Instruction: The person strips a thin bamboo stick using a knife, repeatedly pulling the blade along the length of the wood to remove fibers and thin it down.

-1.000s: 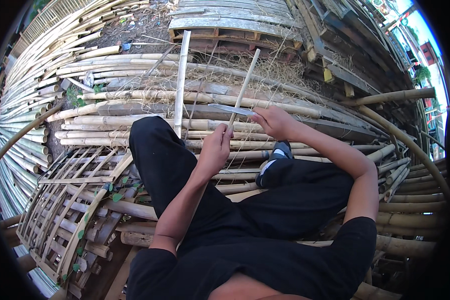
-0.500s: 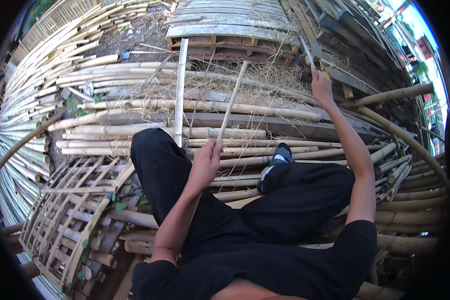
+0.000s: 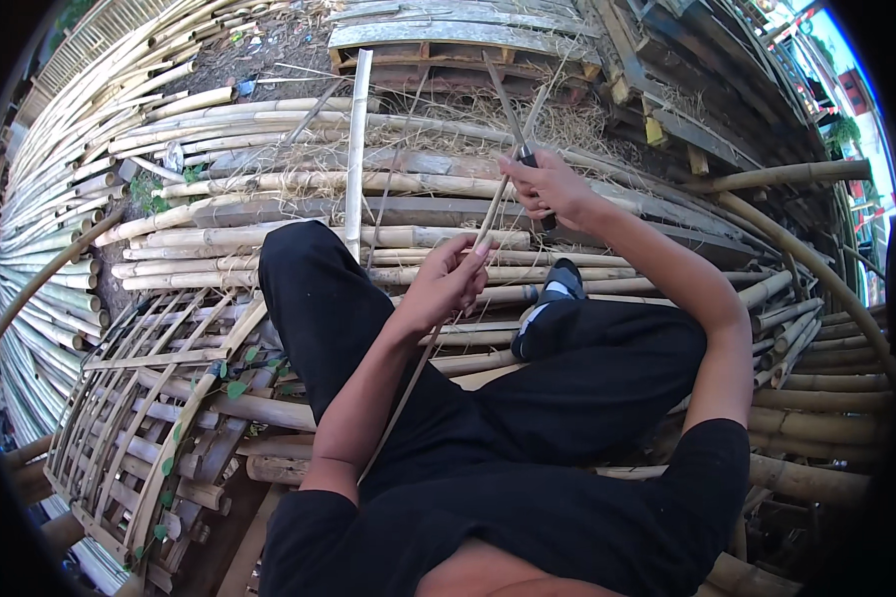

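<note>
My left hand [image 3: 446,283] pinches a thin bamboo strip [image 3: 494,209] between thumb and fingers. The strip slants from beyond my right hand down past my left forearm toward my lap. In my right hand [image 3: 550,189] is a knife [image 3: 509,111], gripped by its black handle, its blade pointing away and slightly left. The blade lies against or across the upper part of the strip; whether it cuts in, I cannot tell. Left of my hands, a wider flat bamboo slat [image 3: 358,149] leans upright beside my knee.
Bamboo poles [image 3: 329,184] lie in rows under and ahead of me, scattered with dry shavings [image 3: 567,129]. A wooden pallet [image 3: 458,38] sits at the far side, stacked timber [image 3: 707,80] at the right. A lattice of bamboo strips [image 3: 139,418] stands at lower left.
My right hand has swung the knife in from the far right to the strip. My left hand has moved slightly up and right, loosening from a fist to a pinch on the strip.
</note>
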Demonstrator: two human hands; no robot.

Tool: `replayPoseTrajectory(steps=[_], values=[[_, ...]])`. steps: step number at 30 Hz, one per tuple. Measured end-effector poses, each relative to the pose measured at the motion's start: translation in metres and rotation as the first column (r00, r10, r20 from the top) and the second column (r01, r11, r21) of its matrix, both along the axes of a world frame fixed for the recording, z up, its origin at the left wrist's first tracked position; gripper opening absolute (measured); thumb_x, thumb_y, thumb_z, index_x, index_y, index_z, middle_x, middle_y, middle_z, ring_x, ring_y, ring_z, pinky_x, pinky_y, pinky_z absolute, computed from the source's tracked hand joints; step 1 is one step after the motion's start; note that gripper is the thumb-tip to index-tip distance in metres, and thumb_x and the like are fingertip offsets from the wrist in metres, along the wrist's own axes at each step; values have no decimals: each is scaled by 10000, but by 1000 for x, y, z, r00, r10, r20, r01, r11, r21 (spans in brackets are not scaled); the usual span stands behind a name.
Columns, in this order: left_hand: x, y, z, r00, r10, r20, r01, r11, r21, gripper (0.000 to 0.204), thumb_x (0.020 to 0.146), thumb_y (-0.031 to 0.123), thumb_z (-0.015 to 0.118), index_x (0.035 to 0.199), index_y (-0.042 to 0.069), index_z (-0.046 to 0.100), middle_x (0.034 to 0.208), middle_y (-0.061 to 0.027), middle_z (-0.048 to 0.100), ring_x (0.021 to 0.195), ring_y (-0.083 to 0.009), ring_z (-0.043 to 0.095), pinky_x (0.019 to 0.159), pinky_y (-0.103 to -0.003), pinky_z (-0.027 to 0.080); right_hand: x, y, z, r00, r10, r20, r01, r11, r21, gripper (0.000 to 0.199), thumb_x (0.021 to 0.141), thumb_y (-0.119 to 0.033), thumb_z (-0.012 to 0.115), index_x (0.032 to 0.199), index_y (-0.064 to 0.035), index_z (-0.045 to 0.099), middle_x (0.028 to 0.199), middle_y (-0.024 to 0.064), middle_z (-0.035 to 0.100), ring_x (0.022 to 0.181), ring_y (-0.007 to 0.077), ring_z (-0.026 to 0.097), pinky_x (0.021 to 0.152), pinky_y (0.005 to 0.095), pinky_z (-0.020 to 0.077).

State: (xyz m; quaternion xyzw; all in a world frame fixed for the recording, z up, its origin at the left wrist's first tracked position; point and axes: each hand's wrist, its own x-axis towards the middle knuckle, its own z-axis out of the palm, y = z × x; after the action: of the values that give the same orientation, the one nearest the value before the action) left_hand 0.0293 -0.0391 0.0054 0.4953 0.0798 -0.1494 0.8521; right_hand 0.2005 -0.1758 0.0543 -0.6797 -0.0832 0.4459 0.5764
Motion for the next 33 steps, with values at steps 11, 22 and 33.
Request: replayPoseTrajectory(steps=[11,22,33], values=[[8,5,-21,950,194,244,-308,709,635,268,988,209,462,958,-38,561,593,-120,485,541,-193,493,536,-358,390,-25,-11,-16,394,607,690,-271,794,-544,366,996,-337,361,921,-31,547,783,232,594,741,432,559,678,492,427],[-1,-3,-21,929,184,322,-369,546,752,214,980,149,435,927,-27,545,666,-225,544,602,-384,536,583,-432,403,-12,-15,-49,186,650,737,-254,756,-603,329,978,-330,414,893,-36,534,716,233,591,701,426,581,610,513,432],[8,-3,-13,948,201,245,-315,688,654,265,1009,235,438,1145,18,506,540,2,386,482,-70,343,451,-276,291,39,-62,-36,451,258,855,114,933,-342,437,987,-366,408,822,18,535,651,207,527,613,356,475,599,442,372]])
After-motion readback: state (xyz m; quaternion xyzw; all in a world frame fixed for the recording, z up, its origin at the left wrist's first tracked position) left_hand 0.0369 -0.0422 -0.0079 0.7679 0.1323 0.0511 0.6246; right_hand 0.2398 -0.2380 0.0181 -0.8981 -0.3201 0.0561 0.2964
